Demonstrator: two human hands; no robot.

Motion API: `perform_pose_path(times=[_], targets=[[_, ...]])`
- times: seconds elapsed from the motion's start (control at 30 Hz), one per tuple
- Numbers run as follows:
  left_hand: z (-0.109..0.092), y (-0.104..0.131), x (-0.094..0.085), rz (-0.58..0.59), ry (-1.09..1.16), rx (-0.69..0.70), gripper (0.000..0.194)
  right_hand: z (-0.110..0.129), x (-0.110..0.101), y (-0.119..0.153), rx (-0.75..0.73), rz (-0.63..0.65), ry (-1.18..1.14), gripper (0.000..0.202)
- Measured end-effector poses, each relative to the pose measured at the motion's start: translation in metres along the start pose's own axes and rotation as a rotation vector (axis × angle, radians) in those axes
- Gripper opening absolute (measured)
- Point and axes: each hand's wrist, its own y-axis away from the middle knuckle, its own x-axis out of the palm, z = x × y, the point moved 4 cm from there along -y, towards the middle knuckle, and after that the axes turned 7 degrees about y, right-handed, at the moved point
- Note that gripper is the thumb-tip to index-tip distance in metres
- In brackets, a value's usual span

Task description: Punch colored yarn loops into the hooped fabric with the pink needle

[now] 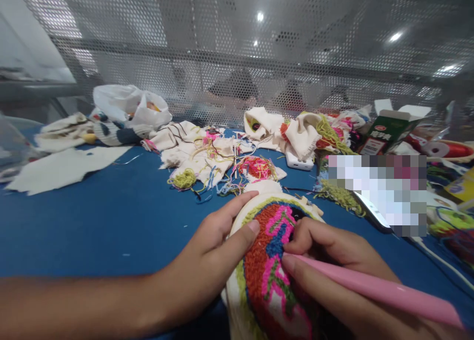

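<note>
A round hoop of stitched yarn work (255, 261) stands tilted in front of me, with rust-red, pink, blue, green and yellow-green loops on pale cloth. My left hand (225, 236) grips its left rim, thumb on the stitched face and fingers reaching behind. In my right hand (322, 251) is a pink-handled punch needle (377, 280), pinched near its front end. The needle's tip is hidden by my fingers at the blue and pink stitches. Part of the hoop's right side lies behind the right hand.
Cloth scraps and tangled yarn (255, 167) lie across the blue table (92, 226). At the back left sits a white plastic bag (129, 105). A phone (374, 211), partly pixelated, a white power bank (299, 161) and a green box (385, 130) are right. A perforated metal screen (177, 48) rises behind.
</note>
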Motion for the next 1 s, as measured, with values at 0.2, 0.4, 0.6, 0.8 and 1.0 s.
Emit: perform_pose_path(times=[0.2,0.4,0.6,0.8,1.0], targets=[[-0.002,0.004,-0.001,-0.034,-0.024,-0.020,0.048,-0.011,0.001,0.002,0.034,-0.079,-0.136,0.023],[-0.002,0.004,-0.002,-0.017,-0.022,-0.024,0.050,-0.023,-0.001,0.000,0.143,-0.009,-0.372,0.023],[0.001,0.003,-0.002,-0.029,0.036,-0.054,0.051,-0.025,-0.006,0.002,0.144,-0.124,-0.534,0.022],[-0.001,0.004,0.000,-0.007,0.018,-0.034,0.047,-0.029,-0.008,0.006,0.098,-0.090,-0.534,0.021],[-0.003,0.003,-0.003,-0.031,-0.054,0.011,0.044,-0.032,-0.009,0.006,0.130,-0.101,-0.567,0.022]])
